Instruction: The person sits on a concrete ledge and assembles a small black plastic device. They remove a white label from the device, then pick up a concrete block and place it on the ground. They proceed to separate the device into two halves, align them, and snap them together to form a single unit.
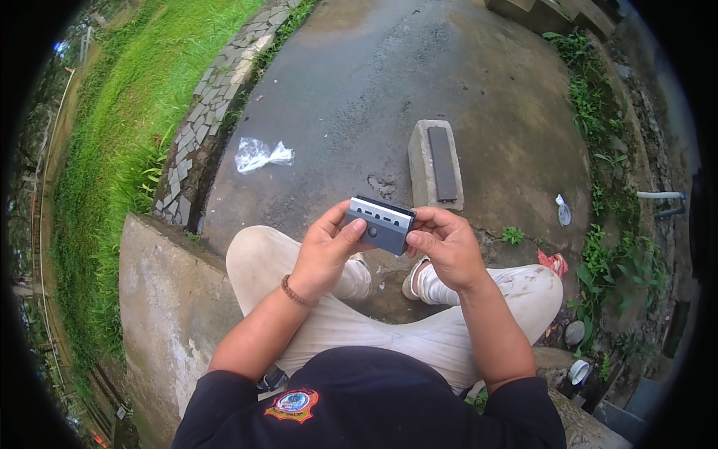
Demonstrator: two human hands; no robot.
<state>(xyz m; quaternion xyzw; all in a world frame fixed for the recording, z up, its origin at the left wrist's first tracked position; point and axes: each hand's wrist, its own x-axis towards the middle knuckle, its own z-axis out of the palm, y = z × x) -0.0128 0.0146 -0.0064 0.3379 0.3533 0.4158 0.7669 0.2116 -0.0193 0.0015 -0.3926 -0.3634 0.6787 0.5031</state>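
Between my two hands is a small flat box-shaped device (381, 230), dark grey with a silver band, a row of dark slots and one round dark spot on its face. My left hand (326, 247) grips its left end, thumb lying on the face. At the right end my right hand (451, 251) pinches the edge between thumb and fingers. It is tilted and held above the ground, between my knees. Past it stands a concrete block (416, 161) with a dark, long rectangular bar (443, 163) lying on top.
A crumpled clear plastic bag (262, 156) lies on the wet concrete, left of the block. To the right are a small clear plastic piece (562, 211), a red wrapper (553, 262) and a white cup-like thing (578, 372). A stone-paved edge (200, 120) borders grass.
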